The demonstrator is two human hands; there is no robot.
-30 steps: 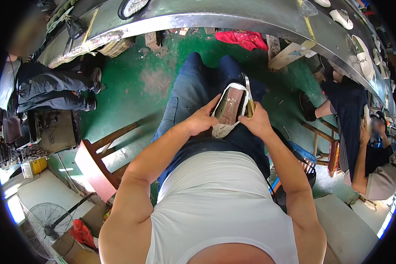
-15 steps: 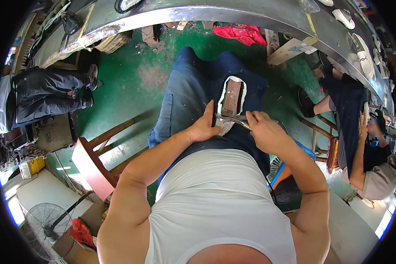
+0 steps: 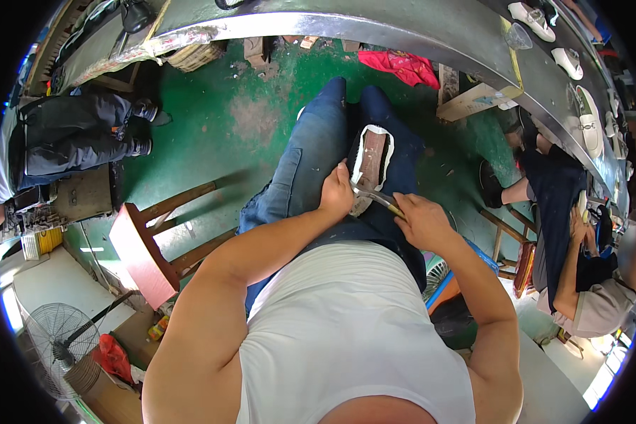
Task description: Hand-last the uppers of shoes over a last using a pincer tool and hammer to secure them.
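An unsoled shoe (image 3: 372, 161) lies bottom up across my lap, its brown insole ringed by a white turned-in edge. My left hand (image 3: 338, 191) is closed at the shoe's left side near its close end, partly hiding it. In my right hand (image 3: 422, 220) is a pair of pliers (image 3: 380, 198), with the fingers wrapped around its handles. The metal head of the pliers reaches left over the shoe's edge, close to my left fingertips. I cannot tell what the jaws hold, if anything.
A long metal-edged bench (image 3: 318, 32) runs across the far side, with white shoes (image 3: 588, 124) at its right. A wooden stool (image 3: 141, 251) stands left, a fan (image 3: 60, 343) lower left. One co-worker (image 3: 572, 233) sits right; another's legs (image 3: 78, 134) show left. Red cloth (image 3: 403, 67) lies under the bench.
My left hand has drawn its stretched fingers and thumb together beside the shoe. The pliers' handles have come closer together in my right hand. My knees have shifted, and the view has moved slightly.
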